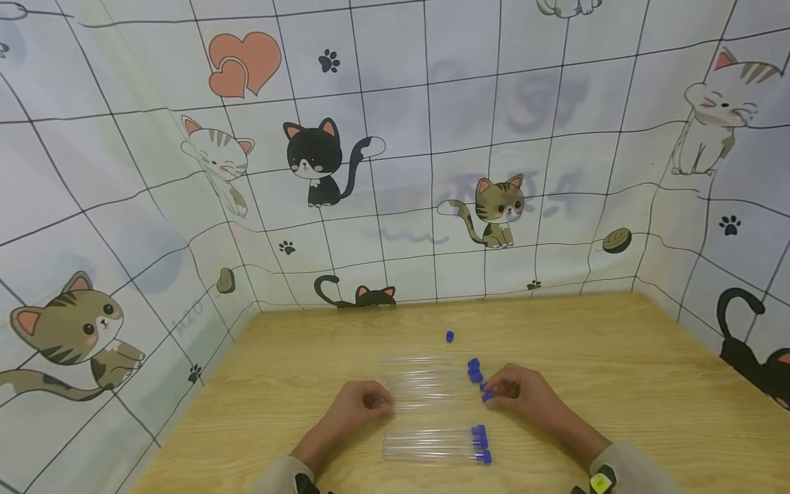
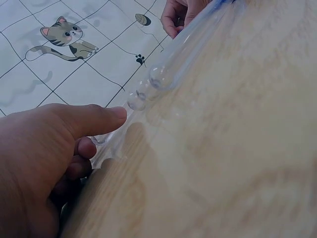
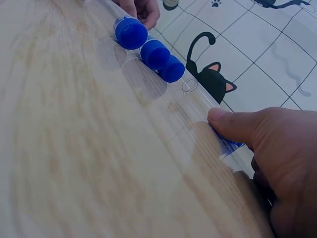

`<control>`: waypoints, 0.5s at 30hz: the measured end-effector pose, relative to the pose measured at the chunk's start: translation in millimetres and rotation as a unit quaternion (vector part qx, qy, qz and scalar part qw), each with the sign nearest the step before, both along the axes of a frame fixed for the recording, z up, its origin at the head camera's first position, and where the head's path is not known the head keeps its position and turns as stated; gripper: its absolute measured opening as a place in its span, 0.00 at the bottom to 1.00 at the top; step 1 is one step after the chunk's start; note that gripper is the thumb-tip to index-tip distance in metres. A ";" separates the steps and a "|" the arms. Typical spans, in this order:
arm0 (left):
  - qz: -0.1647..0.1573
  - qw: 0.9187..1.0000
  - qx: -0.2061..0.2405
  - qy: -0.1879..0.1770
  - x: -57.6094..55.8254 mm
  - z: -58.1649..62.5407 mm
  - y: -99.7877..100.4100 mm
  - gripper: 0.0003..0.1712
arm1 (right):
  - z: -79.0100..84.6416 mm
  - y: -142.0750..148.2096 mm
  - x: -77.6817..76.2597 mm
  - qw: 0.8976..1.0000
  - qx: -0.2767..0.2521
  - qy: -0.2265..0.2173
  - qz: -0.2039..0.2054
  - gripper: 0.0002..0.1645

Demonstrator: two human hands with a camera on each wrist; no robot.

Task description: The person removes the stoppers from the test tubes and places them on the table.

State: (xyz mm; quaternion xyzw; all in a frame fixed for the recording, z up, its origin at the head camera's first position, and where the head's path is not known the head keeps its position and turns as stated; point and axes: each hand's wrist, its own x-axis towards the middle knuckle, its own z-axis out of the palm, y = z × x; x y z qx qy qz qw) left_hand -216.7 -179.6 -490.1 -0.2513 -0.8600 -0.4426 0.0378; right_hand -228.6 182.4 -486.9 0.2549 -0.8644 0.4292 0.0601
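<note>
Left hand (image 1: 363, 405) pinches seemingly empty tube (image 1: 422, 405).

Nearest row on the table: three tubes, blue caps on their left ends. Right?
Not quite: the blue caps are on the right ends, as the head view shows. The nearest row on the table is indeed three tubes.

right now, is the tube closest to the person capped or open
Capped: the tube has a blue cap on its right end.
</note>
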 end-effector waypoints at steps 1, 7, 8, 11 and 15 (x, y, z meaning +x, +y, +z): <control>0.000 1.000 -0.002 0.002 -0.2 -0.1 -0.2 0.06 | 0.0 -0.1 0.0 1.000 0.001 0.000 0.000 0.12; 0.007 1.000 -0.013 0.012 -0.5 0.7 -0.5 0.06 | 0.3 0.3 0.0 1.000 0.004 -0.001 -0.002 0.13; 0.009 1.000 -0.015 0.013 -0.2 1.3 -0.4 0.06 | 0.6 0.3 0.2 1.000 0.003 0.000 -0.002 0.13; 0.011 1.000 -0.017 0.014 0.7 2.5 0.2 0.07 | 0.7 0.1 0.3 1.000 0.000 0.007 -0.005 0.13; 0.011 1.000 -0.014 0.012 1.5 2.9 0.7 0.07 | 0.3 -0.7 1.5 1.000 -0.008 0.013 -0.021 0.13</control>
